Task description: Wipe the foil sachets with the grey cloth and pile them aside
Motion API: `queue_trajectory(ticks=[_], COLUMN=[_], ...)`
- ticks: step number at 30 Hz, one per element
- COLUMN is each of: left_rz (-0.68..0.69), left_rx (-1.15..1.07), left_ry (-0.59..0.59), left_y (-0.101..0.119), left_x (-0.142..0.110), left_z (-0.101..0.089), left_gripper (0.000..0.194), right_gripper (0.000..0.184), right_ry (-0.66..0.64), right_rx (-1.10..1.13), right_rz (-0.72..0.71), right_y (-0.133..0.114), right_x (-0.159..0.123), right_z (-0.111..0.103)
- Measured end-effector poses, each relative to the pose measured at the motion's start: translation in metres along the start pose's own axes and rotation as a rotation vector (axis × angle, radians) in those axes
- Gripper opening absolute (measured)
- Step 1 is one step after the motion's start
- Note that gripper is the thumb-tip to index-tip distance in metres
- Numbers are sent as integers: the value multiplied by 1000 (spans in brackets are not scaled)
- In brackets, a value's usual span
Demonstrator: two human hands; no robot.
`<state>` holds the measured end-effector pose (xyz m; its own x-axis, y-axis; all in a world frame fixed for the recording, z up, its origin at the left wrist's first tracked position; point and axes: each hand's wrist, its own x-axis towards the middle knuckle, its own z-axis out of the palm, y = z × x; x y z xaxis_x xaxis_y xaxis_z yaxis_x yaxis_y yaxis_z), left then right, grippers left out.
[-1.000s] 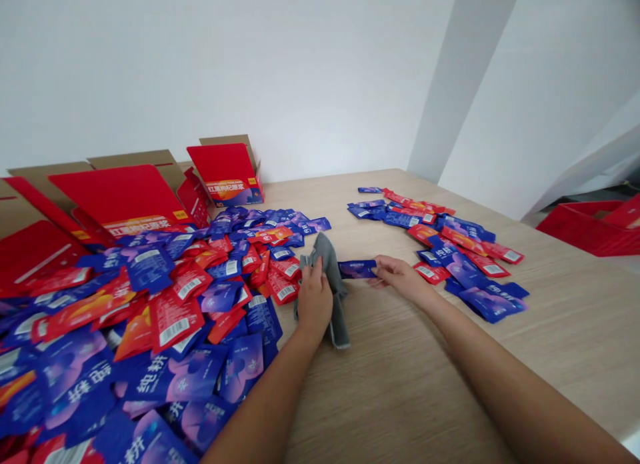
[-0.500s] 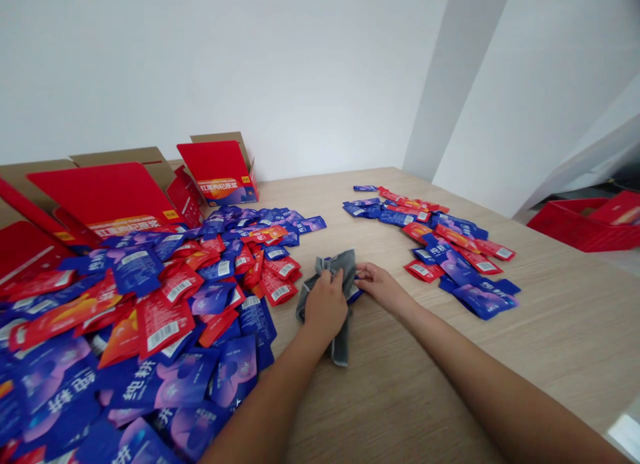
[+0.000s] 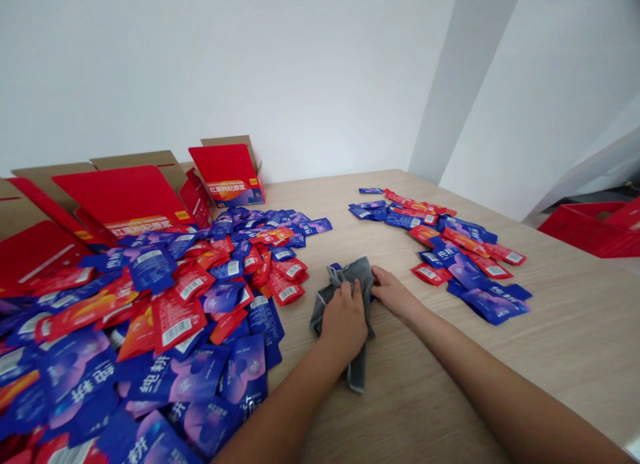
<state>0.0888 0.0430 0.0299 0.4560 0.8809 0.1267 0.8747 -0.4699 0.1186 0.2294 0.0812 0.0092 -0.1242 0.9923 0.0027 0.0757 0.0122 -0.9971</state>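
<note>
My left hand (image 3: 345,323) presses a grey cloth (image 3: 357,371) down with its fingers curled into it, near the middle of the table. Under the cloth lies a blue pouch (image 3: 336,267), mostly covered; only small bits of it show at the edges. My right hand (image 3: 393,293) pinches the right side of this pouch, thumb and fingers closed. To the left spreads a large heap of blue pouches (image 3: 245,374) and red pouches (image 3: 179,315). A smaller group with a blue pouch (image 3: 493,305) and red ones lies right of my hands.
Open red cartons (image 3: 123,194) stand behind the heap on the left, and another red carton (image 3: 227,174) is close to the white wall. Beyond the right edge of the wooden table (image 3: 560,311) sits a red box (image 3: 590,229).
Cloth and left hand have shifted a little toward me across the pouch. The right hand keeps its pinch. The whole view has swung slightly, moving everything rightward in the picture.
</note>
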Motion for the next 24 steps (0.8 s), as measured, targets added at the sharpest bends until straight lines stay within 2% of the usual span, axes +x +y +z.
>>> queue_trajectory(ticks=[3,6,9,12,15,19,22,24], left_rz=[8,-50,-88,-78,-69,-61,-50,-47], left_rx=[52,67,64,48,37,31,29,31], left_ry=[7,30,49,62,74,76,72,71], left_y=[2,-7,-16,-18,-18,-19,-20,-21], left_x=[2,11,17,16,14,13,13,13], left_z=[2,2,1,2,3,4,4,3], left_gripper=[52,45,38,32,35,36,34,36], right_gripper=[30,23,26,28,22,11,32,47], right_ry=[30,89,165,148,1,-187,-308,-319], right_rx=[5,35,82,107,56,10,16,-92], right_rz=[8,34,-37,-113,-137,-260,-384,-415], right_y=[-2,-13,-37,-65,-90,-123,-138,-135], right_x=[-2,-7,-11,-6,11,46,75,92], right_z=[1,-2,-6,2,28,85,117,120])
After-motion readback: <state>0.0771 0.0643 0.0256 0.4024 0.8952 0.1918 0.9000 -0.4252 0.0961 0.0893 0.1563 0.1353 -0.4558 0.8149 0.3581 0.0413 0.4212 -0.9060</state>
